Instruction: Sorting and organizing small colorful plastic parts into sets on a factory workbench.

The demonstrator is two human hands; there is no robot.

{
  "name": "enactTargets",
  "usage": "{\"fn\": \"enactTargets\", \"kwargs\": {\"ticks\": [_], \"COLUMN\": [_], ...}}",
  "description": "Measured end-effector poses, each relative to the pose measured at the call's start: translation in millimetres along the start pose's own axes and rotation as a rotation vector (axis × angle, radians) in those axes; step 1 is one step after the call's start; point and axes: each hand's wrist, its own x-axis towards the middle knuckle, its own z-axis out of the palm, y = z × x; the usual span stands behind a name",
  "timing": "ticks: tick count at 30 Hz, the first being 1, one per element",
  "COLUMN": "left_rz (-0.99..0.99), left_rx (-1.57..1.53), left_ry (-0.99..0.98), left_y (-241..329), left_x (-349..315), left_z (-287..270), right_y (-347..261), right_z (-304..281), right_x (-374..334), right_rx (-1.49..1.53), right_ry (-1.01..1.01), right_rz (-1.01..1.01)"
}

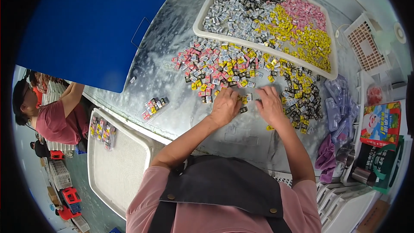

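Note:
Small printed block-like pieces in pink, yellow, white and black lie loose in a wide pile (215, 62) on the grey tabletop (185, 103). At the near edge of this pile, my left hand (227, 107) is closed with its fingers curled down; what lies under its fingertips is hidden. My right hand (270, 105) rests just to the right, thumb and fingers apart, beside a heap of yellow and black pieces (302, 97). Between both hands lie a few single pieces, among them a black one (243, 109). A clear pack (154, 108) filled with mixed pieces lies to the left.
A white tray (198, 25) of colour-sorted pieces stands behind the pile. Left are a blue panel (95, 30), a second white tray (118, 168) with filled packs, and a co-worker (56, 121). On the right lie clear plastic packs (338, 103) and a purple cloth (327, 157).

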Motion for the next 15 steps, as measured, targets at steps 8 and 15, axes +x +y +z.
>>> {"fn": "enactTargets", "kwargs": {"ticks": [8,15], "left_rz": [-0.039,-0.121], "left_rx": [-0.006,-0.070], "left_ry": [-0.143,-0.159], "left_y": [-1,16], "left_x": [0,5], "left_z": [-1,0], "right_y": [3,7], "right_z": [-1,7], "right_x": [-15,-6], "right_rx": [0.008,-0.008], "right_ry": [-0.109,-0.118], "right_rz": [0.188,0.205]}}
